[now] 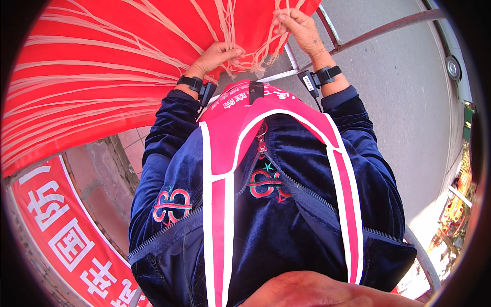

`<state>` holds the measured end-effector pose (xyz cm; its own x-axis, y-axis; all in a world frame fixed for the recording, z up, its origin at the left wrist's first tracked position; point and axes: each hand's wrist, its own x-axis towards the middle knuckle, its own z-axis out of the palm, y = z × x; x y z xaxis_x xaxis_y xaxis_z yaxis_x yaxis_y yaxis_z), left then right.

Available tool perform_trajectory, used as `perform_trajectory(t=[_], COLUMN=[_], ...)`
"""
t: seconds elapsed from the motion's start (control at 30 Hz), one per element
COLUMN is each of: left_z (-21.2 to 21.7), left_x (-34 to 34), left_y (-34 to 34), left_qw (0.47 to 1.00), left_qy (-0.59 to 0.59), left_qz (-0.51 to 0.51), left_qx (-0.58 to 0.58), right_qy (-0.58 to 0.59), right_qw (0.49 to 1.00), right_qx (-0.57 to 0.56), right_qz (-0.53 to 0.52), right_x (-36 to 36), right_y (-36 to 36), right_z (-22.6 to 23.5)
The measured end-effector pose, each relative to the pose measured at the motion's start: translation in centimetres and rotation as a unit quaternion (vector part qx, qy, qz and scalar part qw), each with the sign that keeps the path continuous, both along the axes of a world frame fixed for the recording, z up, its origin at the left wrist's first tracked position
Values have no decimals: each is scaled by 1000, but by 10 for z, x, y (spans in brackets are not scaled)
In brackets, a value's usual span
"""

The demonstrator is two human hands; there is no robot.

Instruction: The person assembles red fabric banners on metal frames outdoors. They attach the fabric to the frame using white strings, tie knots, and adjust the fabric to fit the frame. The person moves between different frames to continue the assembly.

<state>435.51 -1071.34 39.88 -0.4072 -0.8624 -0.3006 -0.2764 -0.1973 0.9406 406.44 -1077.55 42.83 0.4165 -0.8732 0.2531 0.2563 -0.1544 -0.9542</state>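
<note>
A bright red cloth (102, 107) spreads across the upper left, with long pale beige strands (97, 79) fanning over it in bundles. Their frayed, knotted ends (258, 62) gather at the cloth's near right edge. My left hand (217, 55) is closed at that edge, thumb and fingers pinched on some of the strands. Farther up and to the right, my right hand (299, 28) pinches thin strands between thumb and fingertips. Some strands run between the two hands. What the strands are made of I cannot tell.
Metal bars (388, 31) of a frame run beside and under the cloth's right edge, over grey pavement (394, 92). At the lower left lies a red banner (66, 230) with white lettering. A vehicle wheel (453, 68) shows at the far right. I wear a pink apron (220, 148).
</note>
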Motion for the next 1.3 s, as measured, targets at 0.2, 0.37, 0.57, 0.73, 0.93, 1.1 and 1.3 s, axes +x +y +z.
perform_trajectory(t=[0.2, 0.37, 0.57, 0.73, 0.93, 1.1, 1.3], left_z=[20, 35, 58, 81, 97, 94, 88], left_x=[54, 54, 48, 56, 48, 49, 62], left_y=[7, 15, 6, 12, 17, 26, 37], left_qw=[995, 989, 982, 983, 981, 979, 985], left_qy=[48, 85, 72, 71, 81, 42, 13], left_qz=[80, 118, 121, 143, 130, 160, 131], left_qx=[-30, -19, -123, -95, -122, -116, -112], right_qy=[-46, -68, -53, -51, -149, -25, -23], right_qw=[992, 983, 984, 966, 958, 973, 966], right_qx=[37, -16, -41, -34, -52, -54, -43], right_qz=[-112, -168, -166, -249, -240, -222, -254], right_x=[-66, -84, -99, -127, -132, -143, -159], right_y=[-23, -27, -37, -44, -30, -25, -34], right_z=[21, 31, 37, 64, 87, 88, 82])
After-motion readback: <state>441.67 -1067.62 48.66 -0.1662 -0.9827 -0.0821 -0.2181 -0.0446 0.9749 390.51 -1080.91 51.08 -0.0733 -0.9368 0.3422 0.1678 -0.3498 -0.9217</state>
